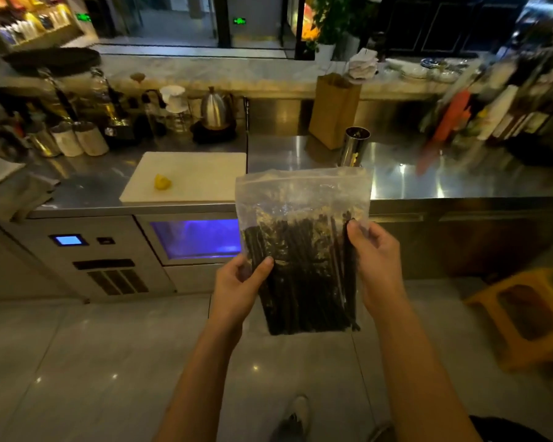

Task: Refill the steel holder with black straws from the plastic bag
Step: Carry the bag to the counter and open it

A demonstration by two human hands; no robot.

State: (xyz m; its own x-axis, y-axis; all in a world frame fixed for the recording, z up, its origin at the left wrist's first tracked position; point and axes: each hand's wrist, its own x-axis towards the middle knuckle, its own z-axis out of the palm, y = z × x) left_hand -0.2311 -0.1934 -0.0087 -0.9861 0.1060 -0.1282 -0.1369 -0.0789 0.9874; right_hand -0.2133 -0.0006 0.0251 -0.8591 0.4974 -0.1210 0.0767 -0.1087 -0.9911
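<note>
**Bag of straws held in both hands before the counter**

The bag is clear plastic and stands upright in the air, in front of the counter's edge and above the floor. The straws fill its lower part as a dark bundle, standing roughly on end; the upper part is slack, with its top edge uppermost. The left hand pinches the bag's left edge low down, thumb lying on the front face and fingers behind. The right hand grasps the right edge a little higher, thumb tip at the front near the straw tops and the other fingers behind the plastic.

The holder stands upright on the steel counter, just past the bag's top edge and apart from it. Something dark shows at its mouth, too small to make out. A brown paper bag stands just beside it, to its left and behind.

Farther left a white board lies on the counter with a lemon piece on it, and a steel kettle sits behind the board. Blurred bottles crowd the counter's right end. A yellow stool stands on the floor at right.
</note>
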